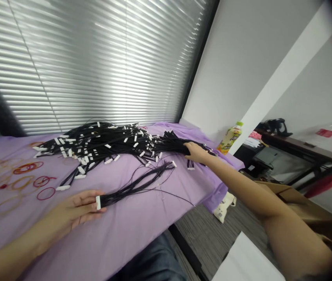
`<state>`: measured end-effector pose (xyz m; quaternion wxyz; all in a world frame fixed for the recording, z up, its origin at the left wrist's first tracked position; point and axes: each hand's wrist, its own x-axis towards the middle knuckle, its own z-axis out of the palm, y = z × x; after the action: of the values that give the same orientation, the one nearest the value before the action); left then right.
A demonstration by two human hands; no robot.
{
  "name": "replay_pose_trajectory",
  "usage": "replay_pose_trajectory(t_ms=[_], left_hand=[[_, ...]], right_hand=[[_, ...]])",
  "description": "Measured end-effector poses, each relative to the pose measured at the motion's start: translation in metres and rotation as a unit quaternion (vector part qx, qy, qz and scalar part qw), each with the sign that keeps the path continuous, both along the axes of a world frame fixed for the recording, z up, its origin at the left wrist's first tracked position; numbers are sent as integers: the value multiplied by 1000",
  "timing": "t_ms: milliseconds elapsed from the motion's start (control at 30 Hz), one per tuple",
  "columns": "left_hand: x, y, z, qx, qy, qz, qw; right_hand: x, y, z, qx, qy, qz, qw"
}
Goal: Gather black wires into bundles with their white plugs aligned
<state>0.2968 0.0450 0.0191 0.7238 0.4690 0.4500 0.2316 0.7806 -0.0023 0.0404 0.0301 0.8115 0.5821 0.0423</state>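
On the purple-covered bench (131, 234), left hand (75, 210) lies flat, fingers (91, 201) pinching the white-tagged end of a small cable bundle (133, 187); bundle fans toward the far edge; right hand (195, 153) reaches out, fingers curled onto the big black cable pile (110, 142) at its right end; rubber bands (28, 175) lie left; drink bottle (229, 137) stands beyond the bench corner.

- one big heap of black cables with white tags (104, 144) on the purple cloth (142, 230)
- one small black cable bundle (133, 185) below the heap
- one yellow bottle with green cap (229, 137)
- two bare hands: left hand (75, 208), right hand (195, 152)
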Motion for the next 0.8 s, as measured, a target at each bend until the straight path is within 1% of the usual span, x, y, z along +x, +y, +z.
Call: replay_pose_trajectory(t_ms=[67,167,267,367,433,533,600,700,767,800], left_hand=[[1,2,-3,0,4,2,1000],[2,3,-5,-5,3,10,1000],[2,1,-4,-17,5,12,1000],[3,-2,2,-13,14,-2,1000],[4,-3,5,-8,18,5,1000],[6,-4,9,-6,29,16,999],[7,-4,10,-2,32,10,999],[7,-6,8,7,20,5,1000],[5,-5,1,14,6,0,1000],[4,-3,-5,13,-4,-13,1000]], right_hand=[[-11,19,-1,9,8,-13,1000],[-14,35,-6,-1,24,-88,996],[-7,29,-12,-12,40,-140,989],[-3,12,-12,2,48,-148,988],[-5,4,-6,25,57,-140,988],[-8,2,12,76,105,-119,984],[-8,7,30,110,169,-119,972],[-7,16,66,152,297,-132,933],[-10,19,93,191,369,-134,900],[-12,20,105,216,395,-130,884]])
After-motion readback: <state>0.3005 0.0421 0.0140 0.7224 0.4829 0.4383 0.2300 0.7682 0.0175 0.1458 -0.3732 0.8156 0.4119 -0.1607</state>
